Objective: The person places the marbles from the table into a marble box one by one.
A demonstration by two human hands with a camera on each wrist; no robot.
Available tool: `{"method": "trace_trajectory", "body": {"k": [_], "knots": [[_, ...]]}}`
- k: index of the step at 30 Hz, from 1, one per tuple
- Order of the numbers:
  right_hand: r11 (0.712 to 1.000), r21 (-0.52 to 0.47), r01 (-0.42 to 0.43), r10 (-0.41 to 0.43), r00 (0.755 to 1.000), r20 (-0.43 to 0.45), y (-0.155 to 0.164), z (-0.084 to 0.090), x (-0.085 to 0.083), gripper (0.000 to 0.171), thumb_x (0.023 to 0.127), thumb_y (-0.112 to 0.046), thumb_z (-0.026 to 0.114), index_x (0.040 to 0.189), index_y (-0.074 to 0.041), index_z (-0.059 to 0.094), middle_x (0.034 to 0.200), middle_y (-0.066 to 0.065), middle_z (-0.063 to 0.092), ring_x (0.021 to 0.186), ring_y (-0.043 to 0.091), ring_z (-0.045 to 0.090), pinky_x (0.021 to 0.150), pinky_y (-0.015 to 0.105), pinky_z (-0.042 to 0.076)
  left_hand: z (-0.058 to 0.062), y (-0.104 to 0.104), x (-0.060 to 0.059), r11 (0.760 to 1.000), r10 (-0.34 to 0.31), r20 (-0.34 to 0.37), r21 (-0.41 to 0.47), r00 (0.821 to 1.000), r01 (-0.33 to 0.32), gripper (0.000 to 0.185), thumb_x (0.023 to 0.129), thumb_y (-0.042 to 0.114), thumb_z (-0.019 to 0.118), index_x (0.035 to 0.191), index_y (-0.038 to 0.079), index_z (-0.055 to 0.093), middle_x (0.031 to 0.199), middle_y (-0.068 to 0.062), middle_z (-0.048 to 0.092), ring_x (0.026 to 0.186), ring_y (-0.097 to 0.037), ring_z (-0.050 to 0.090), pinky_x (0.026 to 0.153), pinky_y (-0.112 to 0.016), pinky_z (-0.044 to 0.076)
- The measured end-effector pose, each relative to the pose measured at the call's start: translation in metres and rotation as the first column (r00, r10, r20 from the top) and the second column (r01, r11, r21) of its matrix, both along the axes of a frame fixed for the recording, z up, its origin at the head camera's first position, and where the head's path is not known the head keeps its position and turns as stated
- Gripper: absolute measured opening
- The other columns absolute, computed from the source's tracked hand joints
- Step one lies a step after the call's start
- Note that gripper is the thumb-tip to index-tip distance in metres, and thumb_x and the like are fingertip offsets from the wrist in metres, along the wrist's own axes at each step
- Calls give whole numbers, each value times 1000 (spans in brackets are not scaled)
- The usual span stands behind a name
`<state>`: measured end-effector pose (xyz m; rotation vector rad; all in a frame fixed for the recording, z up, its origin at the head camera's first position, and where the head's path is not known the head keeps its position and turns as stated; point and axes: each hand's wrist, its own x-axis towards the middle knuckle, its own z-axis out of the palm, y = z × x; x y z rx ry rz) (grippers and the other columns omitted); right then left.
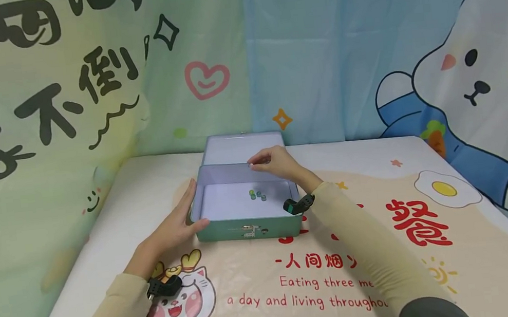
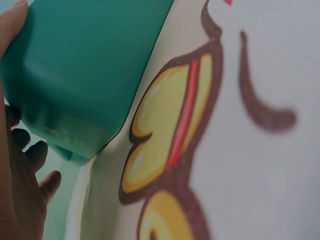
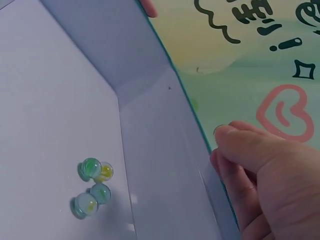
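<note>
A green tin box (image 1: 219, 229) with a pale inside stands on the table, its lid (image 1: 243, 146) folded back at the far side. Several clear marbles (image 3: 91, 168) with green and yellow swirls lie together on its floor, towards the right. My left hand (image 1: 174, 223) steadies the box at the left, thumb at the front corner, straight fingers along the side wall. Over the far rim, my right hand (image 1: 278, 163) holds thumb and finger pinched together. A small clear rounded edge shows at those fingertips, apparently a marble, mostly hidden by them.
A printed cloth (image 1: 324, 295) with a cartoon cat and red lettering covers the table. Behind it hangs a patterned curtain (image 1: 299, 60). Both wrists wear dark camera straps, the right one (image 1: 299, 204) close to the box's right rim.
</note>
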<state>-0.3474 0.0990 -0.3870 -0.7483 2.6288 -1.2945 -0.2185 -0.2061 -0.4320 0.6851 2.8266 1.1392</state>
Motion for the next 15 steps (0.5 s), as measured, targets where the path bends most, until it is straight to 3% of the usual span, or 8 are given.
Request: {"method": "trace_trajectory", "body": {"k": [15], "knots": [[994,69,-84,90,992,-85,-2,-12,0,18,87,-18,70,102,-10,75,100,2,72,93,15,65,83,32,53,-2,0,0,1000,-7,-12,12,1000,7,103,87,49,62,152,19,-12,160,-1,-12,148,-32,-2,116,-55,12]]}}
